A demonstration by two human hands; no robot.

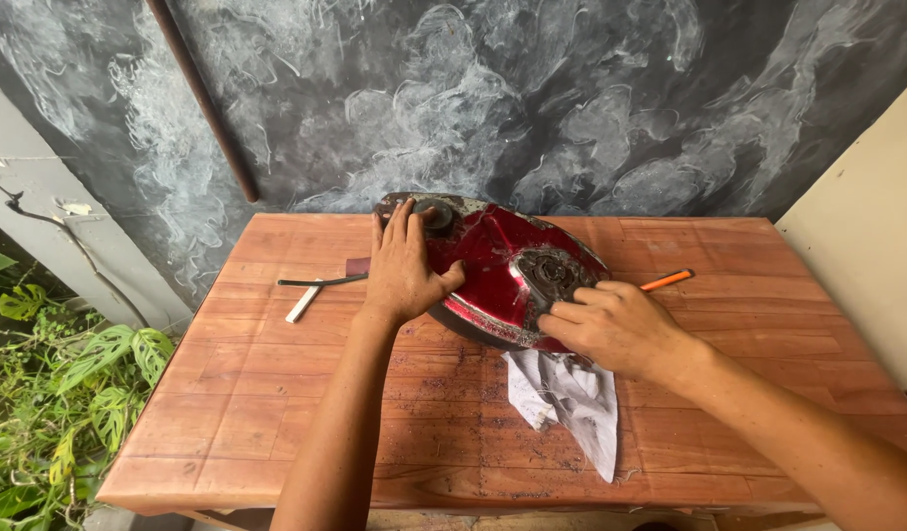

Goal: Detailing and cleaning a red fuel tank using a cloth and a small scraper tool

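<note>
While the left hand (404, 267) lies flat, fingers spread, on the dented glossy red metal tank (498, 270) near the wooden table's (276, 393) far edge, the right hand (611, 324) presses curled, closed-up fingers against it above a white cloth (572, 398).

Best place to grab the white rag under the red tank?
Probably the loose end of the white rag, from the near table edge. It lies free there; its far end is tucked under the red tank and the right hand.

Wooden table (276, 393), red tank (493, 261), white rag (576, 403), orange pencil (667, 280)
</note>
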